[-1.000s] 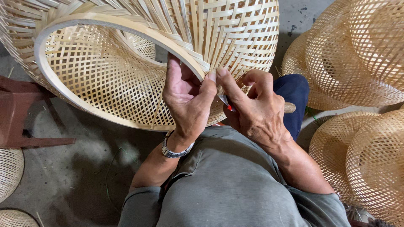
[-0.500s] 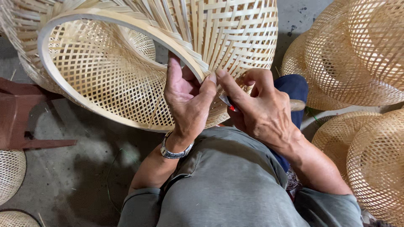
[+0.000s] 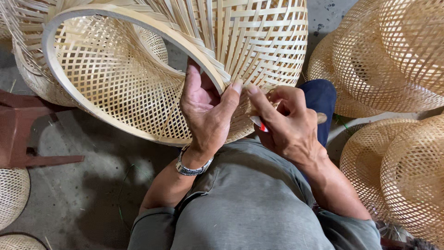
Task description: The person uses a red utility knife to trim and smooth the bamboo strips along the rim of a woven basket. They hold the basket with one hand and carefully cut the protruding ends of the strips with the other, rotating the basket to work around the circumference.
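Concrete floor, grey and stained, with woven goods stacked on all sides of the seated person.

Item: woven bamboo basket, large, dome-shaped, open lattice, pale split strips bound to a bent rim hoop. Lies on its side across the lap, mouth turned left, directly above and against both sets of fingers.

Left hand: palm up, fingers hooked over the rim hoop at its near edge, thumb pressed on the outer weave. Clenched on the rim. Metal wristwatch at the wrist.

Right hand: fingers pinched on the loose strip ends just right of the left thumb, while the palm closes round a small tool with a red mark; its kind cannot be told.

Handling, judged: light for its bulk; springy rather than rigid; strips likely to crack if bent sharply; edges may splinter. Lattice walls give under pressure, so the rim hoop is the sound place to grip.

Surroundings: finished baskets piled right of the fingers, more below them; dark red stool to the left; smaller woven pieces lower left.
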